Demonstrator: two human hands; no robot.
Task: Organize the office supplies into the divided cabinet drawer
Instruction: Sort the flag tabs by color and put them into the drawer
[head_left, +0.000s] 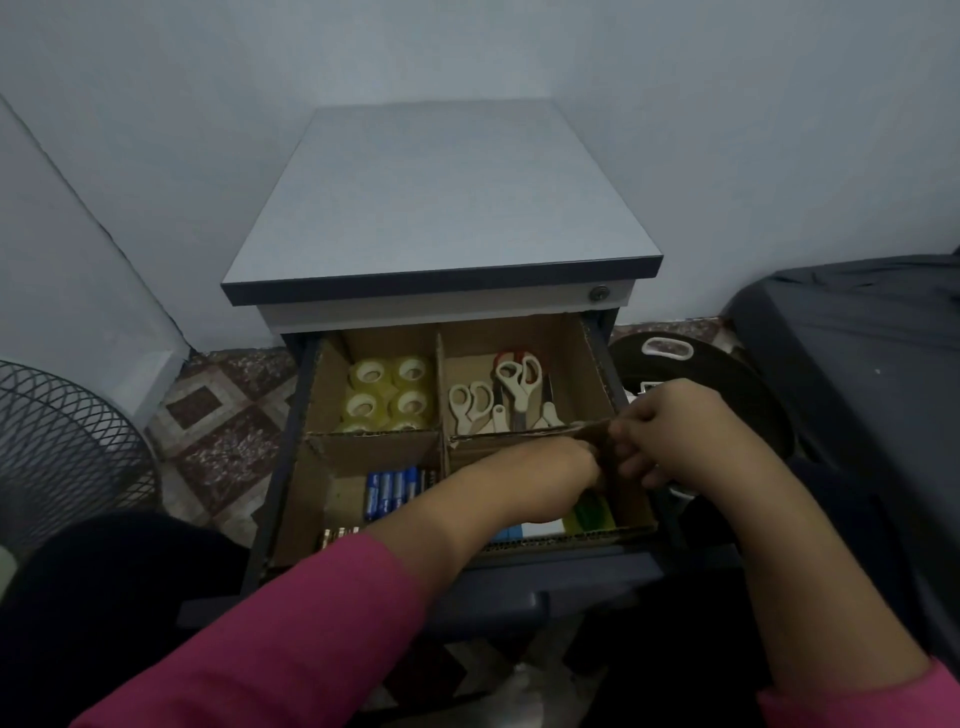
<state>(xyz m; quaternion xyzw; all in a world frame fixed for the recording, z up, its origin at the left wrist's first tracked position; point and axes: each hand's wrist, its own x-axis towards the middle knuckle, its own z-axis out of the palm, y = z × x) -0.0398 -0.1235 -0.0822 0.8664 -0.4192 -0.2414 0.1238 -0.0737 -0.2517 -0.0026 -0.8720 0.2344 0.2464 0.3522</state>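
Observation:
The open drawer (291, 415) holds a cardboard divider (441, 395) that makes four compartments. Rolls of clear tape (389, 392) fill the back left one. Several scissors (501, 395) lie in the back right one. Blue batteries (392, 488) lie in the front left one. Coloured pads (587, 514), green, white and blue, show in the front right one. My left hand (540, 478) reaches into that front right compartment. My right hand (670, 431) pinches the right end of the cardboard cross wall. Both hands meet at that wall, and my left fingers are hidden.
The cabinet top (441, 208) is a pale grey slab against a white wall. A wire fan guard (57, 441) stands at the left on the tiled floor. A dark round object with a white handle (667, 349) and a dark covered shape (857, 364) sit to the right.

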